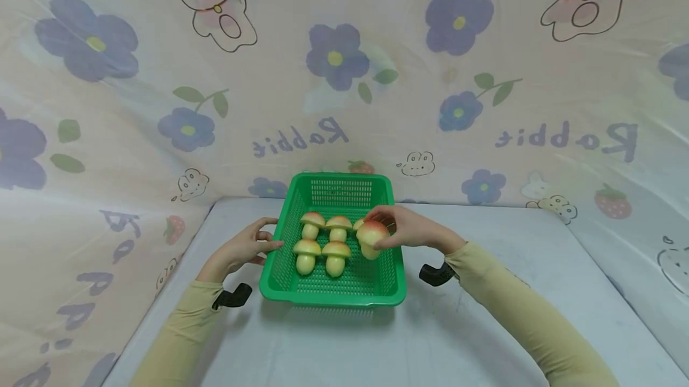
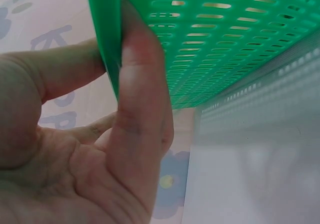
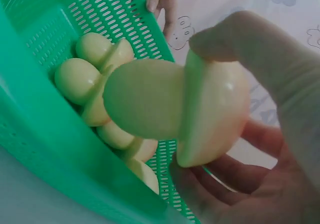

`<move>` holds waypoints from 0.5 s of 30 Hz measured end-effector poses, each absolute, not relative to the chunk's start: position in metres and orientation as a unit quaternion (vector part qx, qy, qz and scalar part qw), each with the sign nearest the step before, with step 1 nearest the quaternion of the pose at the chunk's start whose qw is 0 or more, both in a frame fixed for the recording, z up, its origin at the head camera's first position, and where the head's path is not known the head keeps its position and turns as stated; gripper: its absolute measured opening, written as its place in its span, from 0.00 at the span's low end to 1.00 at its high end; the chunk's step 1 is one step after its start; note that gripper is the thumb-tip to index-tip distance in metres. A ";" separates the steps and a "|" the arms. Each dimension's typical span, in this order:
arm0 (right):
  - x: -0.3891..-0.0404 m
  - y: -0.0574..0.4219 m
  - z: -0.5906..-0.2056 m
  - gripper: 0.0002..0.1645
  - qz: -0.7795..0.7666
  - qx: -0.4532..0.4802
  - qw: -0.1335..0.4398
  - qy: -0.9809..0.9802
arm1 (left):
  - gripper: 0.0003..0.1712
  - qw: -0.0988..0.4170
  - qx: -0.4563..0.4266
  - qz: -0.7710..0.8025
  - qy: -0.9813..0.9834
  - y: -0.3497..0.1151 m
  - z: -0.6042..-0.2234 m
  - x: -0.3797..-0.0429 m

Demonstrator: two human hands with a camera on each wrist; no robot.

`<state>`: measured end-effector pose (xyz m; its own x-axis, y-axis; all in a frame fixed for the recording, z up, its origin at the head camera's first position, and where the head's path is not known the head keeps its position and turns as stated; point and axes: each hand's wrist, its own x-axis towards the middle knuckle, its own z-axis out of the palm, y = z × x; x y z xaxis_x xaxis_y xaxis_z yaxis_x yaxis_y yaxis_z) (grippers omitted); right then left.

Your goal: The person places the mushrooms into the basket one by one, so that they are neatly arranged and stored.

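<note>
A green plastic basket [image 1: 334, 299] stands on the table with several yellow toy mushrooms [image 1: 335, 258] lying in it. My left hand [image 1: 244, 248] grips the basket's left rim; in the left wrist view its thumb and fingers pinch the green rim [image 2: 106, 39]. Over the basket's right side, my right hand [image 1: 411, 228] holds one toy mushroom [image 1: 372, 237] by its red-tinged cap. Seen from the right wrist, the held mushroom [image 3: 150, 99] points its round stem toward the basket, thumb on one side of the cap and fingers on the other. Part of another mushroom is hidden behind it.
The white table [image 1: 484, 315] runs beneath the basket and both arms. A patterned cloth [image 1: 377, 106] with flowers and rabbits hangs behind and at the sides. Black wrist mounts [image 1: 437, 274] stick out below both sleeves.
</note>
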<state>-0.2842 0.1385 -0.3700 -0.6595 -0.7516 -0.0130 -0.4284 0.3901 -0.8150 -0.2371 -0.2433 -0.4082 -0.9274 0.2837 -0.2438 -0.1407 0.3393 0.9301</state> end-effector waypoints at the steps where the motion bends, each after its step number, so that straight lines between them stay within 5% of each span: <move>1: -0.284 0.138 -0.370 0.32 -0.406 -0.370 0.193 0.813 | 0.41 0.185 0.045 0.573 0.797 -0.243 -0.408 -0.237; 15: -0.286 0.121 -0.374 0.29 -0.314 -0.397 0.160 0.848 | 0.41 0.189 0.043 0.571 0.798 -0.244 -0.406 -0.238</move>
